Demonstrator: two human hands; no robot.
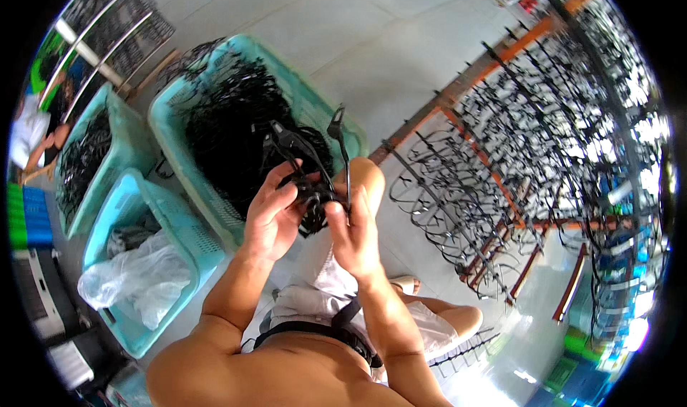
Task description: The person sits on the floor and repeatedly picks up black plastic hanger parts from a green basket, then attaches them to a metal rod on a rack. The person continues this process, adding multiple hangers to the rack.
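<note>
Both hands are up in front of me, near my knee and over the near edge of a large teal basket (254,48). Between them is a small bundle of black cords (315,192), with flat, tapered black ends sticking up from it; their exact kind cannot be made out. My left hand (270,217) is closed on the bundle's left side with thumb and fingers. On its right side, my right hand (356,235) grips the bundle, the thumb pressed against it. A heap of similar black cords (229,131) fills much of the basket.
To the right stands an orange-brown rack (469,81) hung with many black looped pieces. At left are a basket of black cords (107,96) and a light-blue basket (154,192) holding a clear plastic bag (143,275). Another person's arm (54,142) shows at far left.
</note>
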